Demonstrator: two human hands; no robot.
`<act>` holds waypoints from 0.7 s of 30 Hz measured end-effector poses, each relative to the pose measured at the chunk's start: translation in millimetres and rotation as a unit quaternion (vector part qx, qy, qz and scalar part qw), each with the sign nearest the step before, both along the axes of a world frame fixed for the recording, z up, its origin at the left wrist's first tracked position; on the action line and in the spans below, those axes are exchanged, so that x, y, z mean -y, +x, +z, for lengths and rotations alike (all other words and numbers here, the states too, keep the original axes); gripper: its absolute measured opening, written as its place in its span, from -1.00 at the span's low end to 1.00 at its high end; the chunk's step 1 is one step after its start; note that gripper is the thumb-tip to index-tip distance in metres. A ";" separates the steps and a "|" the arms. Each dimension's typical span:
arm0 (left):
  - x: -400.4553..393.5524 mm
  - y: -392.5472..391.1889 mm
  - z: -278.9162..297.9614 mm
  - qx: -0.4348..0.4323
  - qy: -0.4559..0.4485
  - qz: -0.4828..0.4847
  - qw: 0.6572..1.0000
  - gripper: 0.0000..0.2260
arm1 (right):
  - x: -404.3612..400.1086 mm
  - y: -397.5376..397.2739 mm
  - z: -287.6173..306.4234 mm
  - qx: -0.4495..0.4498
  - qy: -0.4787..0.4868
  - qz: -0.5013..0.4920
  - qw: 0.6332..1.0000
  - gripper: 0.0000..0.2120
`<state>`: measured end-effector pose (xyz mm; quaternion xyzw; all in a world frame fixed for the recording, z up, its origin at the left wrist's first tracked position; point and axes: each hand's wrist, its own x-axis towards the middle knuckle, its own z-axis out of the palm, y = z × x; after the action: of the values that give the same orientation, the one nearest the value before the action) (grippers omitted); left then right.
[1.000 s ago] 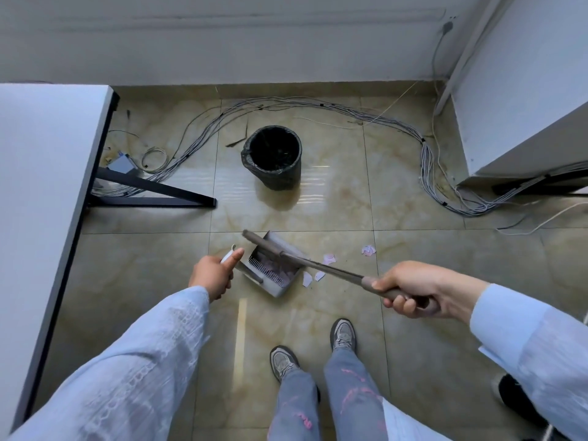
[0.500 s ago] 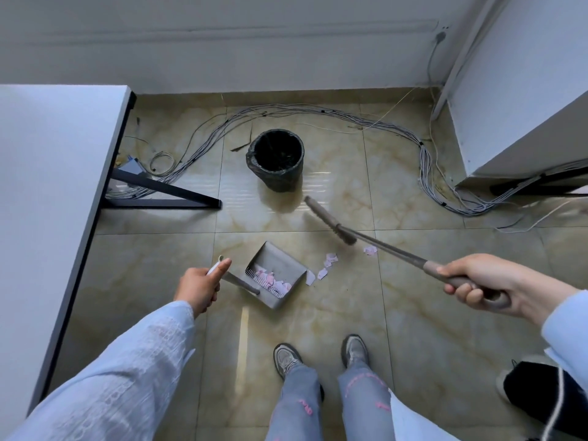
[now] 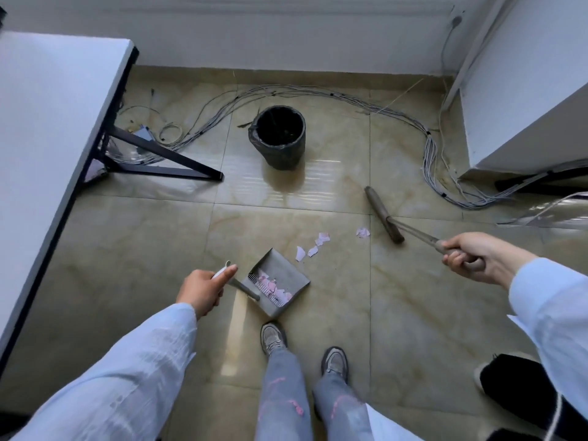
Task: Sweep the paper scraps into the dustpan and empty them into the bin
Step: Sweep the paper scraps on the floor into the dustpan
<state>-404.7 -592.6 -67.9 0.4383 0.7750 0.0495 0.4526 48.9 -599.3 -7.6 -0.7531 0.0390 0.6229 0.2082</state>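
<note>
A grey dustpan (image 3: pixel 288 275) rests on the tiled floor in front of my feet, with pink and white paper scraps lying against its comb edge. My left hand (image 3: pixel 203 289) grips its handle. A few loose paper scraps (image 3: pixel 313 246) lie on the floor just beyond the pan's mouth, and one more scrap (image 3: pixel 362 232) sits further right. My right hand (image 3: pixel 474 257) holds the broom handle; the broom head (image 3: pixel 383 214) rests on the floor right of that scrap. The black-lined bin (image 3: pixel 280 136) stands upright further back.
A white table (image 3: pixel 47 154) with dark angled legs fills the left. A white cabinet (image 3: pixel 525 106) stands at the right. Grey cable bundles (image 3: pixel 429 148) curve along the floor behind and right of the bin. My shoes (image 3: pixel 273 338) are just behind the dustpan.
The broom head has swung from over the dustpan out to the right, landing beyond the far scrap. The dustpan has stayed on the floor with scraps inside.
</note>
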 end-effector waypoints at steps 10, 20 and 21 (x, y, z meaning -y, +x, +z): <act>32.5 36.3 -16.5 0.027 -0.014 0.035 0.999 -0.49 | 45.8 -54.5 -39.9 0.025 -0.029 0.093 0.995 -0.82; 29.8 42.5 -17.3 0.025 -0.014 0.030 0.999 -0.48 | 93.8 -116.9 -19.6 -0.021 -0.078 0.228 0.970 -0.76; 29.6 42.0 -17.2 0.026 -0.014 0.030 0.999 -0.48 | 95.2 -117.4 -13.1 -0.034 -0.074 0.230 0.970 -0.75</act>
<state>-362.7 -622.2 -85.1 0.4069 0.7763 0.0637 0.4771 -68.5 -694.5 -20.6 -0.7336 -0.0824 0.6746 0.0017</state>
